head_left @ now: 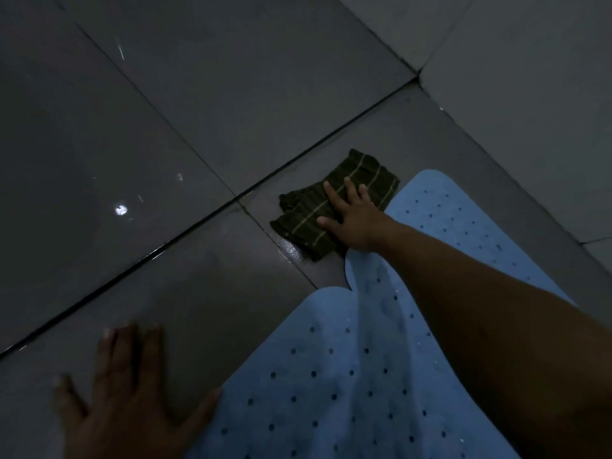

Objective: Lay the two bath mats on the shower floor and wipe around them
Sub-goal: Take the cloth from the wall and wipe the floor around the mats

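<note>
The cloth lay on the wet floor just beyond the two mats, pinned flat under the right hand, fingers splayed, not gripping; it looked limp and best pushed flat-palmed, while the left hand rested open beside the mats.

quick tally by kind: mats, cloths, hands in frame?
Blue bath mats: 2, the near mat and the far mat, laid side by side on the tiled floor.
Dark striped cloth: 1, flat on the floor under the right hand.
Hands: 2, the right hand and the left hand, which is flat on the floor.
Total: 5
</note>
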